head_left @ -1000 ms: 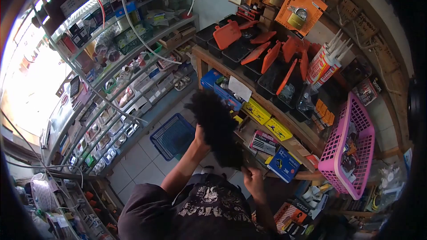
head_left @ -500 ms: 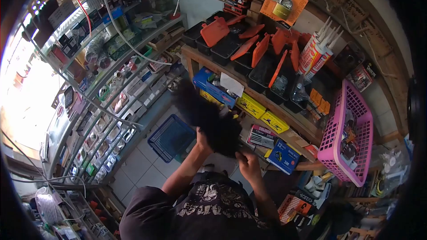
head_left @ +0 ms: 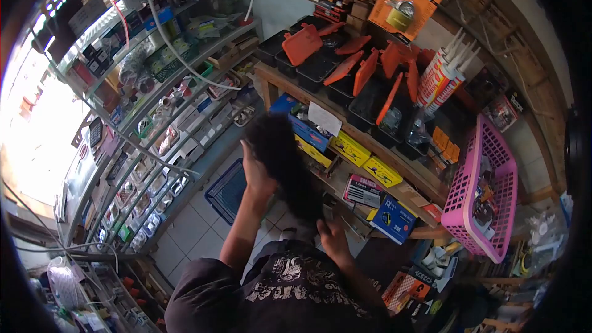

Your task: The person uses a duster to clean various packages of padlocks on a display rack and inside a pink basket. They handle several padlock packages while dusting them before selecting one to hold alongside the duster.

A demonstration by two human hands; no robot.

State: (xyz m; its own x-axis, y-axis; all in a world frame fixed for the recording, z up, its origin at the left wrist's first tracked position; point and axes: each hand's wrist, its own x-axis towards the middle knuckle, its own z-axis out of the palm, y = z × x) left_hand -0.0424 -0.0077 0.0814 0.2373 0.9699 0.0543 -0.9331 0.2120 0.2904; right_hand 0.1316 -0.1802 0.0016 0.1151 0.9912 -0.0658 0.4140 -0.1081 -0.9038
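A long, dark, fluffy duster (head_left: 280, 160) slants across the middle of the head view, its upper end farther from me. My left hand (head_left: 258, 169) is closed around its left side near that upper end; most of the fingers are hidden behind the dark pile. At the lower end, my right hand (head_left: 333, 237) is closed, apparently on the handle, which is too dark to make out. Beneath the duster, a blue plastic basket (head_left: 225, 192) rests on the tiled floor, partly covered by my left arm.
On the right, a wooden shelf holds black bins with orange lids (head_left: 302, 44), sealant tubes (head_left: 439, 80) and a pink basket (head_left: 450, 209). Yellow boxes (head_left: 351, 149) and a blue box (head_left: 394, 219) sit below. A glass display rack (head_left: 179, 120) curves along the left, with a hanging white cable (head_left: 161, 28).
My left hand has moved up and left along the duster, which now stands more upright. My right hand has shifted slightly down and left, staying at the lower end.
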